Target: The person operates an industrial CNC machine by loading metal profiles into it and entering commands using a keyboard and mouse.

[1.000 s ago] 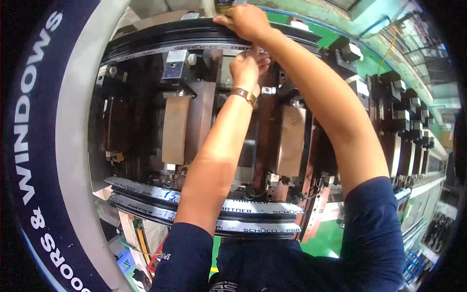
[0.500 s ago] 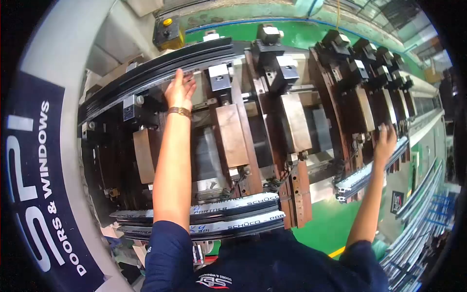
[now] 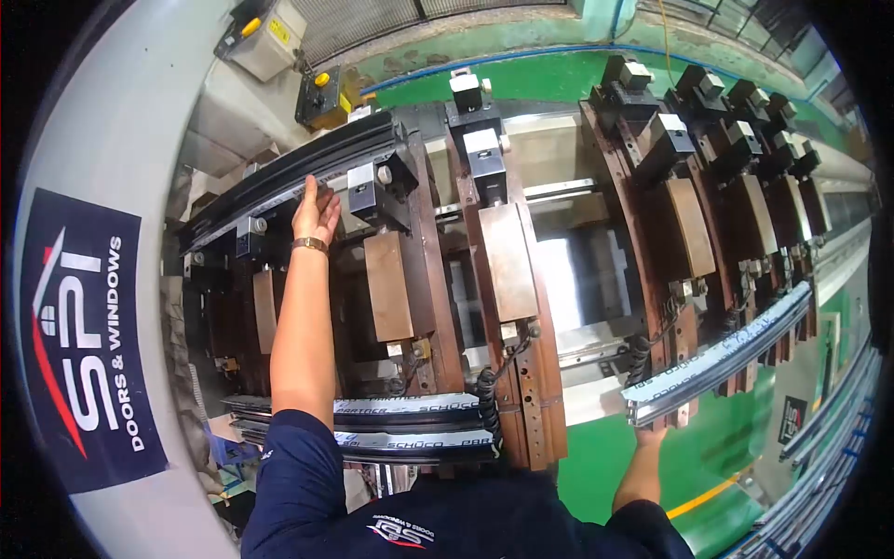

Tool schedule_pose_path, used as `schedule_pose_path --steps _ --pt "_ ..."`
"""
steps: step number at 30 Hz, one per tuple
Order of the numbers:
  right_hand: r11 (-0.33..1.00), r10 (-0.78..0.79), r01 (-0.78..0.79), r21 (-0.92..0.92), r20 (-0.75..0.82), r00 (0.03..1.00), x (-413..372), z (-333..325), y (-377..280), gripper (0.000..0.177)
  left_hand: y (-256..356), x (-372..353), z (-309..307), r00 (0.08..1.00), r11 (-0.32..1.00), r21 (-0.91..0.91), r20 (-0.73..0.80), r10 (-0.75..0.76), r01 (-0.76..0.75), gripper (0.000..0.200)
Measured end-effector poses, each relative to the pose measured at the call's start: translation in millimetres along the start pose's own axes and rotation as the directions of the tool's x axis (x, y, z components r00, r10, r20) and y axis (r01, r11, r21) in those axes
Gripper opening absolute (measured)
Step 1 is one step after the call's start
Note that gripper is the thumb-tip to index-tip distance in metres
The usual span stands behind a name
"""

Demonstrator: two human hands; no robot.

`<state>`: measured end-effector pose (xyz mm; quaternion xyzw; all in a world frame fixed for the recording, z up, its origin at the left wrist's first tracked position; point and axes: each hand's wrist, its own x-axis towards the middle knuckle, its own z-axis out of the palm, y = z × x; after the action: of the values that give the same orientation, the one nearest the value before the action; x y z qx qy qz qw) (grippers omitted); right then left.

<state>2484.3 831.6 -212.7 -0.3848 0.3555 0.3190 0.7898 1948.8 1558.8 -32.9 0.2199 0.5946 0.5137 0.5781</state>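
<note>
Here I am with my left hand [image 3: 317,214] at the near side of the black profile [image 3: 298,168], which lies along the far left edge of the machine [image 3: 616,186]; fingers loosely spread, one tip at the profile, a clamp [image 3: 373,197] just beside them. Over to the right, my right hand [image 3: 649,436] is at the left end of the wrapped profile [image 3: 722,359], under it, along the machine's near right edge; its fingers are hidden, so I can't tell how they stand. Two labelled profiles [image 3: 410,408] run along the near left edge.
</note>
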Motion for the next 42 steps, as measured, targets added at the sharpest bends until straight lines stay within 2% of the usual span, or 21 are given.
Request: schedule_pose_path --steps 5,9,10,12,13,14,18,19,20,23,24,27,30,34,42 --pt "0.994 -0.023 0.006 -0.108 -0.156 0.988 39.7 -40.5 3.5 0.062 -1.2 10.0 -4.6 0.999 0.999 -0.013 -0.041 -0.036 0.036 0.081" --pt "0.985 -0.042 0.005 -0.174 -0.21 0.977 70.2 -44.5 -2.1 0.063 -4.1 1.2 -0.1 0.99 0.998 -0.013 -0.13 -0.061 0.06 0.083" --pt "0.982 -0.055 0.012 -0.19 -0.221 0.974 76.8 -44.3 -7.1 0.063 -4.5 -2.4 -3.3 0.99 0.996 -0.006 -0.104 -0.093 0.093 0.073" --pt "0.977 -0.068 0.018 -0.213 -0.231 0.971 87.9 -38.6 -15.8 0.064 -13.4 16.9 -2.8 0.997 0.984 -0.162 -0.044 0.061 -0.067 0.061" --pt "0.975 -0.074 0.021 -0.22 -0.235 0.969 92.8 -34.7 -19.1 0.064 -12.8 18.6 -0.4 0.995 0.975 -0.208 -0.065 0.071 -0.083 0.051" --pt "0.973 -0.081 0.025 -0.23 -0.236 0.968 96.9 -32.3 -23.9 0.065 -11.8 22.5 -0.9 0.993 0.966 -0.238 0.026 0.114 -0.104 0.05" --pt "0.955 -0.109 0.033 -0.294 -0.247 0.963 104.2 -28.7 -51.4 0.066 -14.7 7.6 -0.5 0.995 0.976 -0.2 0.028 0.091 -0.084 0.052" --pt "0.951 -0.124 0.043 -0.305 -0.251 0.96 105.5 -26.4 -57.1 0.066 -14.7 0.9 3.7 1.0 0.965 -0.26 0.002 0.03 -0.028 0.052" --pt "0.949 -0.13 0.047 -0.311 -0.252 0.959 106.3 -26.0 -62.2 0.066 -20.6 18.9 -2.7 0.996 0.948 -0.314 0.06 0.067 -0.045 0.048" --pt "0.942 -0.146 0.058 -0.332 -0.247 0.958 115.7 -20.8 -75.3 0.067 -30.9 20.5 3.8 0.993 0.936 -0.332 -0.013 0.116 -0.113 0.038" --pt "0.937 -0.151 0.06 -0.345 -0.244 0.958 118.5 -21.1 -79.5 0.067 -33.4 22.5 4.3 0.992 0.933 -0.347 0.052 0.116 -0.091 0.056" --pt "0.931 -0.159 0.058 -0.361 -0.256 0.954 120.0 -19.9 -84.2 0.068 -36.5 7.5 11.7 0.985 0.904 -0.402 0.023 0.168 -0.145 0.06" --pt "0.928 -0.16 0.056 -0.369 -0.255 0.954 125.4 -11.8 -85.3 0.069 -35.1 6.2 13.7 0.981 0.901 -0.398 0.013 0.194 -0.173 0.059" --pt "0.925 -0.158 0.052 -0.377 -0.257 0.954 126.8 -6.3 -86.3 0.071 -25.3 -0.2 21.5 0.972 0.893 -0.385 -0.065 0.227 -0.234 0.037" --pt "0.907 -0.161 0.04 -0.419 -0.258 0.953 126.8 1.3 -88.2 0.073 -15.0 -7.3 24.5 0.975 0.912 -0.345 -0.095 0.202 -0.222 0.045"
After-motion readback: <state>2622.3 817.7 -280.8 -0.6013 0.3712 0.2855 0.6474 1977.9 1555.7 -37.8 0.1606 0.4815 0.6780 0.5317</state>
